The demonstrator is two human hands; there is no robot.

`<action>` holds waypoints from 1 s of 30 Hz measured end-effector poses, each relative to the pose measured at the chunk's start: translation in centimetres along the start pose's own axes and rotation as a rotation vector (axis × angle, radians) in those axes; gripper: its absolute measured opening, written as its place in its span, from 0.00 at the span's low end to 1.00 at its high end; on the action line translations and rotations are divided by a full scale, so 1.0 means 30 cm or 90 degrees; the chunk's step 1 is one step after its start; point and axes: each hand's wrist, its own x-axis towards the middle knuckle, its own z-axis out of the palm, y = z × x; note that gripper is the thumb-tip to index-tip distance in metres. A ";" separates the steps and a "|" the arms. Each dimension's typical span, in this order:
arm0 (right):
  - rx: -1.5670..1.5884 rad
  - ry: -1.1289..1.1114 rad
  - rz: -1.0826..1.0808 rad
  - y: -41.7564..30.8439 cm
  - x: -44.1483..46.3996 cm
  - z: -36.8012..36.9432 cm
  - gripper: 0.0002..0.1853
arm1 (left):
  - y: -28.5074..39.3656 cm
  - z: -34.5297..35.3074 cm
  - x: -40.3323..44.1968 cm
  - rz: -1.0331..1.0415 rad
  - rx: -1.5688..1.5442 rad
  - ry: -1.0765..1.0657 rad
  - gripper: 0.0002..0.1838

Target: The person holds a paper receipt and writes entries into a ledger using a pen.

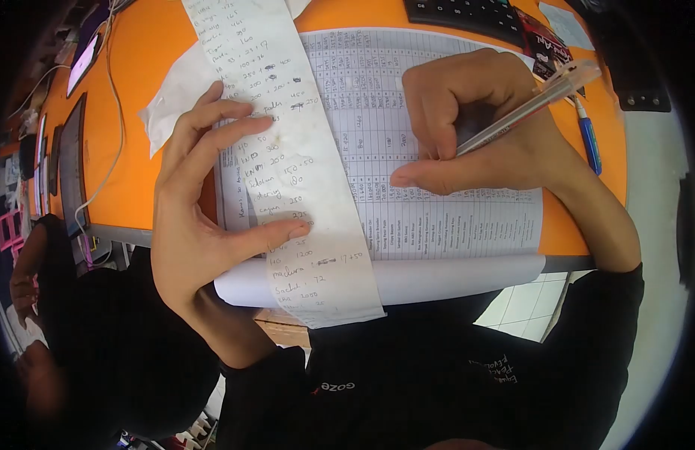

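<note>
**White paper strip over a ruled form, part of the figures entered**

Handwritten lines fill the paper strip (317,165) almost from end to end, names beside figures, with a few entries scribbled out. It lies across the left part of a printed form (445,225) on the orange bench (118,191), its lower end reaching over the form's curled near edge (452,283).

The left grip (181,217) is spread wide in a C, thumb and fingertips resting on the strip; it seems to steady the sheet rather than pinch it. The right grip (497,97) is closed firmly around a clear-barrelled pen (538,103), which slants down toward the form's columns. Whether its point touches the paper is hard to tell, as thumb and fingers crowd it.

As for progress, the list on the strip looks written out. On the form, several handwritten figures stand in the columns between the strip and the right grip, so the filling-in appears partly done. How many rows remain cannot be judged: the right grip covers much of the middle, the strip hides the left, and the fine print at the right is too small to read.
</note>
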 end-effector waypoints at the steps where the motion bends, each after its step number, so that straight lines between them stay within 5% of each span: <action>1: -0.031 0.002 0.010 -0.004 -0.006 -0.007 0.23 | 0.001 0.003 0.000 0.004 0.003 0.002 0.50; 12: -0.143 0.072 0.013 0.036 -0.011 -0.036 0.21 | 0.019 0.008 0.002 -0.027 0.000 0.005 0.49; 30: 0.149 0.183 0.124 0.066 0.039 -0.045 0.20 | 0.080 -0.038 -0.013 -0.016 0.089 0.013 0.41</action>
